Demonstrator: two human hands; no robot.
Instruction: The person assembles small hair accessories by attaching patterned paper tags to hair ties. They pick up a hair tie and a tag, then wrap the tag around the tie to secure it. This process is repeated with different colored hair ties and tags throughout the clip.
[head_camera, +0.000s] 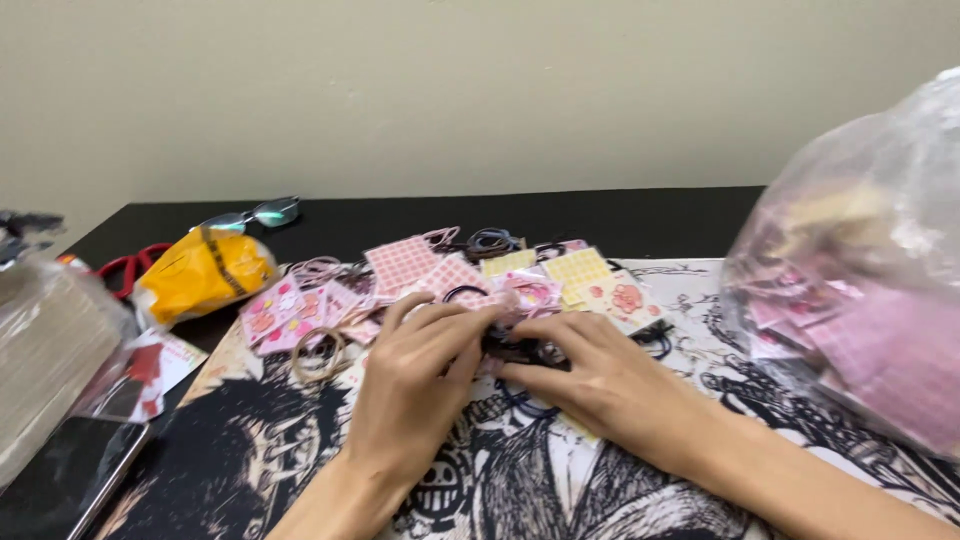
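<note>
My left hand (415, 375) and my right hand (590, 375) meet over a black-and-white drawn mat (260, 450) and pinch a bunch of dark hair ties (512, 347) between their fingertips. Beyond the fingers lies a spread of small pink, checked and yellow paper cards (440, 275) with more hair ties (490, 240) mixed in. A tan hair tie (318, 352) lies just left of my left hand.
A big clear plastic bag of pink packets (860, 300) fills the right side. At the left are a yellow bag (200, 275), red scissors (125, 265), glasses (255, 213), a dark phone (65, 475) and a clear bag (45, 340). A wall rises behind the black table (600, 220).
</note>
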